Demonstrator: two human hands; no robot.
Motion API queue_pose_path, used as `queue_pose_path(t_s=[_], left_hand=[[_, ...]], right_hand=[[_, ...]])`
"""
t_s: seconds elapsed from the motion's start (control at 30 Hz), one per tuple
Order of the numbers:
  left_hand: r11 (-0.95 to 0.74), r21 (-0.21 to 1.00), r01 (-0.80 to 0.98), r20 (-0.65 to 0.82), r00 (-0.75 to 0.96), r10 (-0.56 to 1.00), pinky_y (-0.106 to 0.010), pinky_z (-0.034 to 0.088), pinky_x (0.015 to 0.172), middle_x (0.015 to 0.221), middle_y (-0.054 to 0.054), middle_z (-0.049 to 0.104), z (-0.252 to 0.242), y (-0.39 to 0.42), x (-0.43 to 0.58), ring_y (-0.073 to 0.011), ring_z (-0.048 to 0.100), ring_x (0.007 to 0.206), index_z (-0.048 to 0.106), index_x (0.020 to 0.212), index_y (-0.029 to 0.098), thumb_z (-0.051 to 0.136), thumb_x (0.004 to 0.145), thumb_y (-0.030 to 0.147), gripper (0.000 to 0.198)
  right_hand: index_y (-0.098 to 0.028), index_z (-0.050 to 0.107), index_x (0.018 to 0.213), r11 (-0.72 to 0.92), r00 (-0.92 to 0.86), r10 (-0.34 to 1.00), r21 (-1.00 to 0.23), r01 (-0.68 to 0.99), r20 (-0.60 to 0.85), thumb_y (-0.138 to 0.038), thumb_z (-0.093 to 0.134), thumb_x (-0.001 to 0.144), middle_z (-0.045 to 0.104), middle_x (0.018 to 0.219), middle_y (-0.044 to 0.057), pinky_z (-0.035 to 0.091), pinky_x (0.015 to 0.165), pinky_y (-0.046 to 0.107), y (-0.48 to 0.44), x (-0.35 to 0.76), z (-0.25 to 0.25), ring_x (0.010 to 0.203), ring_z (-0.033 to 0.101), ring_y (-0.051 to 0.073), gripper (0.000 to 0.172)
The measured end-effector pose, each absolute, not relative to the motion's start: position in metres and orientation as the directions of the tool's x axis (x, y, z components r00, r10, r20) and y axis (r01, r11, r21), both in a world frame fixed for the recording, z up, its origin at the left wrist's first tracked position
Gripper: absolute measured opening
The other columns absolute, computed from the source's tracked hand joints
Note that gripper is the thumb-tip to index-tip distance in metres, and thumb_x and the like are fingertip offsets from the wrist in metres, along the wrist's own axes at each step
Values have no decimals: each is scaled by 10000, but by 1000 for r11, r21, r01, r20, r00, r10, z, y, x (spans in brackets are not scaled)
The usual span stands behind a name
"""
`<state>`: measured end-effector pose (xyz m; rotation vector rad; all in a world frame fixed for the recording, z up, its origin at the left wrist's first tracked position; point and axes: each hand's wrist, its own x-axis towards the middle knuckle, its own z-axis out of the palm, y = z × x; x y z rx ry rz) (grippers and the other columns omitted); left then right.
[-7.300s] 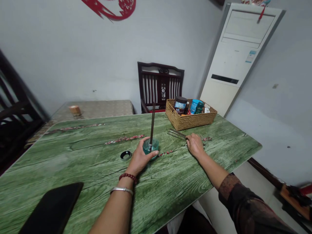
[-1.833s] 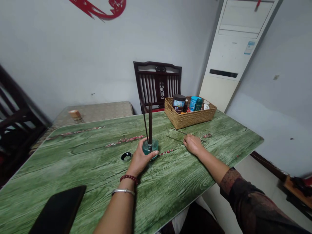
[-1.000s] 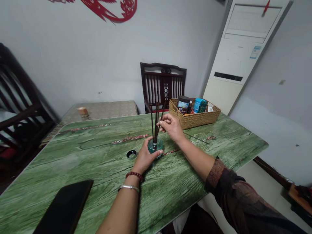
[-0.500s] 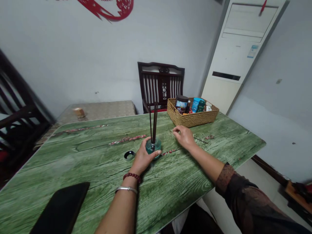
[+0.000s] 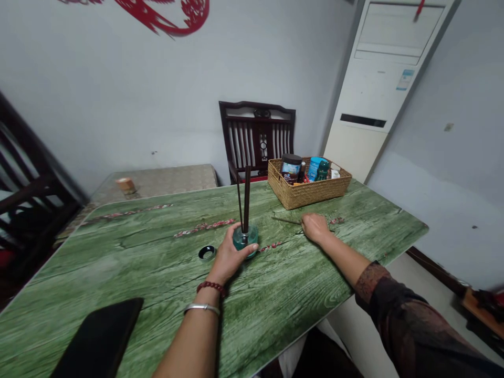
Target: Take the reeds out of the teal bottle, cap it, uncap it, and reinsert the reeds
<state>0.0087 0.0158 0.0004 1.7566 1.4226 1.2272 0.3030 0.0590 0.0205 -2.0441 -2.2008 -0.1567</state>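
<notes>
Gripping bottle point(image 5: 248, 241): left hand point(image 5: 229, 257); right hand point(image 5: 314, 228) since shifted to loose stick point(image 5: 286, 220), grip unclear.

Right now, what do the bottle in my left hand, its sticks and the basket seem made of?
Bottle: probably glass, glossy teal, as it looks see-through. Sticks: perhaps wood or rattan, matte dark brown; thin and straight, but too small to be sure. Basket: likely plant fibre, matte tan, with the weave showing on its sides.

Bottle point(image 5: 251, 240) in left hand point(image 5: 228, 255): smooth, clear, glass-like; sticks point(image 5: 247, 202) matt, woody. Cap point(image 5: 201, 253) left of that hand, glossy. Bench point(image 5: 157, 268) wood-grained, smooth, faint sheen. Basket point(image 5: 315, 196) beyond right hand point(image 5: 315, 227): rough weave.
</notes>
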Motion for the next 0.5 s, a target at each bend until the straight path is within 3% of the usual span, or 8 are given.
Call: queue_pose_path(t_s=[0.1, 0.2, 0.27, 0.33, 0.43, 0.5], left_hand=[[-280, 858, 431, 301, 21, 953, -461, 489, 954, 1211, -130, 647, 0, 16, 9, -297, 651, 1060, 484, 1294, 189, 784, 640, 491, 780], [-281, 860, 425, 300, 23, 954, -459, 496, 940, 1187, -121, 657, -1, 17, 8, -288, 661, 1033, 480, 1305, 196, 785, 646, 479, 779], [-276, 859, 431, 297, 20, 955, -464, 493, 941, 1187, -124, 658, -2, 17, 8, -292, 660, 1035, 479, 1309, 196, 786, 647, 477, 782], [-275, 858, 434, 294, 26, 956, -468, 489, 947, 1205, -132, 650, -2, 17, 8, -300, 652, 1057, 473, 1313, 191, 784, 650, 485, 789], [-279, 856, 435, 295, 32, 955, -459, 487, 947, 1237, -140, 634, -3, 17, 8, -305, 641, 1082, 463, 1315, 184, 781, 653, 498, 799], [-275, 856, 438, 291, 32, 956, -449, 486, 946, 1236, -136, 632, -3, 17, 8, -300, 641, 1078, 457, 1320, 183, 779, 658, 495, 800]], right_hand=[[-175, 690, 1074, 116, -102, 974, -62, 991, 201, -208, 491, 937, 743, 1029, 147, 461, 792, 298, 55, 300, 33, 946, 695, 243, 244], [-202, 668, 1073, 217, -97, 935, -334, 917, 341, -180, 547, 880, 749, 963, 73, 468, 805, 280, 55, 292, 54, 894, 691, 198, 229], [-194, 655, 978, 307, -38, 909, -602, 737, 416, -171, 581, 819, 726, 825, 27, 487, 752, 272, 55, 282, 71, 777, 678, 172, 176], [-197, 608, 893, 387, -7, 903, -805, 450, 430, -235, 612, 790, 683, 729, -12, 496, 642, 255, 53, 267, 89, 648, 645, 146, 110], [-210, 548, 872, 459, -28, 889, -888, 38, 458, -352, 650, 774, 685, 756, -19, 486, 530, 227, 44, 239, 111, 573, 616, 117, 201], [-211, 541, 877, 489, -39, 869, -868, -85, 494, -373, 672, 761, 700, 805, -9, 487, 516, 214, 39, 221, 121, 582, 616, 104, 239]])
